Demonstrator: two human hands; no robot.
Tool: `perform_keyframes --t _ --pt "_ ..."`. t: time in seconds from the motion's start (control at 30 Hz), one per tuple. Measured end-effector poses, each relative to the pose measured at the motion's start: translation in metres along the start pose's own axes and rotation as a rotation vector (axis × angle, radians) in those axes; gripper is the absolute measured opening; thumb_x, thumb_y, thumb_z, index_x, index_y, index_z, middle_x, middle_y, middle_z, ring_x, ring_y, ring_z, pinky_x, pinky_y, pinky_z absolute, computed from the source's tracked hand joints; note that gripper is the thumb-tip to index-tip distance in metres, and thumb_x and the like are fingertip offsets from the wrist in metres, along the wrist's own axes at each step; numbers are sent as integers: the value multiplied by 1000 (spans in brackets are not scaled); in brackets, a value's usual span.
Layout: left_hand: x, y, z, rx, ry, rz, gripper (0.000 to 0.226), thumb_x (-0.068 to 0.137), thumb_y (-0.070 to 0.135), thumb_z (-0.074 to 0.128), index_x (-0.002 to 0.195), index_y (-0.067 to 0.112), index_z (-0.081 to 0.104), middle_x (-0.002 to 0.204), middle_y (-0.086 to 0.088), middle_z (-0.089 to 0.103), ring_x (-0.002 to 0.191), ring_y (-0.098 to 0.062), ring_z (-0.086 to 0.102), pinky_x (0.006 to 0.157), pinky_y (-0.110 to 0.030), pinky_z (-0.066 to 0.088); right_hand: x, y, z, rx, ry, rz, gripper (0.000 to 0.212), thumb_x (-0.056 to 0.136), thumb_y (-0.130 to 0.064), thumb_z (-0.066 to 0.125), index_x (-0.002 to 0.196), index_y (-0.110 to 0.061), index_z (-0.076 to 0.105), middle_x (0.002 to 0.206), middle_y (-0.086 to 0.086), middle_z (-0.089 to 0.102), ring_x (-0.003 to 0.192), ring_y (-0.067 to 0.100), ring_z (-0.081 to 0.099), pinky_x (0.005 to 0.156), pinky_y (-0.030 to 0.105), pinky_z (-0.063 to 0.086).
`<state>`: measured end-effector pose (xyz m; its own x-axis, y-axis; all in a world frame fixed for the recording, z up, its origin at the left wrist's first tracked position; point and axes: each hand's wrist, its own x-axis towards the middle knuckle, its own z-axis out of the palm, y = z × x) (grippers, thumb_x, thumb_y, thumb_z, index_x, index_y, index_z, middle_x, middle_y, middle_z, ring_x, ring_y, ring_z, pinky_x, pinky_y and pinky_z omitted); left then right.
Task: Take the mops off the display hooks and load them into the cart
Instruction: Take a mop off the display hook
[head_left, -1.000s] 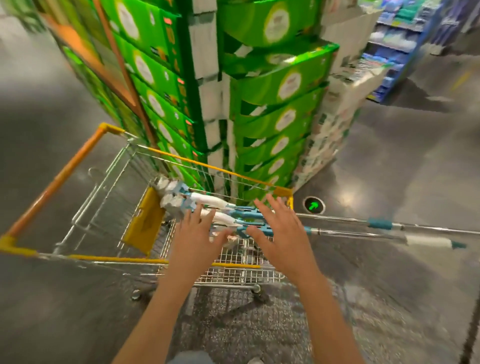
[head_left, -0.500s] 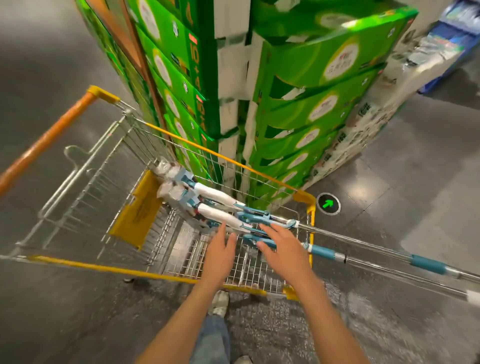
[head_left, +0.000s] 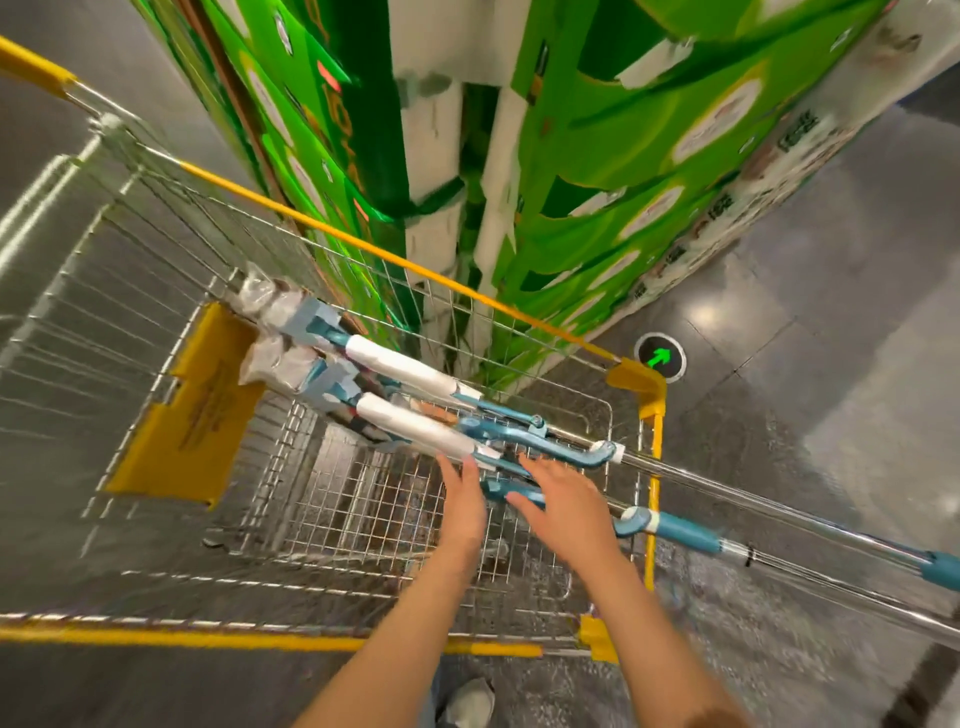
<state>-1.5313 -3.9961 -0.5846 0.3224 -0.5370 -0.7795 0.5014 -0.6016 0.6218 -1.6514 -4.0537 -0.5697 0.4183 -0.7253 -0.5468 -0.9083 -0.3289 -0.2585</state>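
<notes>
Looking down into the wire cart (head_left: 332, 499), we see both our hands held over its basket with fingers straight and spread. The left hand (head_left: 464, 512) points toward the mops (head_left: 415, 410), its fingertips at the end of the nearer white sleeve; we cannot tell whether they touch it. The right hand (head_left: 563, 506) lies flat over the blue fittings of the nearer mop, palm down, gripping nothing.

Two mops lie side by side in the cart, slanting from upper left to lower right. Their wrapped heads (head_left: 280, 332) rest against the yellow child-seat flap (head_left: 192, 421) at the far left. Their white sleeves run parallel, close together. The metal handles (head_left: 810, 525) pass over the cart's right end, beside the yellow corner piece (head_left: 641, 387), and project well beyond it above the floor (head_left: 857, 322).

A tall stack of green cartons (head_left: 613, 171) stands just behind the cart's far rim. A round floor marker with a green arrow (head_left: 661, 358) lies near the yellow corner piece. A shoe (head_left: 470, 701) shows at the bottom edge.
</notes>
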Motion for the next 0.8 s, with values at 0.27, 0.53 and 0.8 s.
perform_keyframes --t 0.27,0.53,0.8 --pt "28 -20 6 -149 20 -41 68 99 57 42 150 59 -4 153 -6 46 126 -26 59 103 -54 48 15 6 -1 -146 -21 -44 61 96 -67 39 152 -48 26 145 -12 50 130 15 50 101 34 44" --pt "21 -16 4 -299 -18 -46 62 108 34 42 157 46 6 121 -9 70 99 -30 71 80 -44 54 7 3 -6 -115 11 -52 56 98 -61 43 151 -48 31 143 -16 52 124 12 49 96 33 42" --pt "-22 -9 6 -279 -53 20 69 106 28 49 157 47 6 130 -11 64 109 -28 68 85 -43 58 -33 1 -36 -170 113 -73 54 96 -67 39 148 -53 32 143 -22 52 127 6 49 89 27 41"
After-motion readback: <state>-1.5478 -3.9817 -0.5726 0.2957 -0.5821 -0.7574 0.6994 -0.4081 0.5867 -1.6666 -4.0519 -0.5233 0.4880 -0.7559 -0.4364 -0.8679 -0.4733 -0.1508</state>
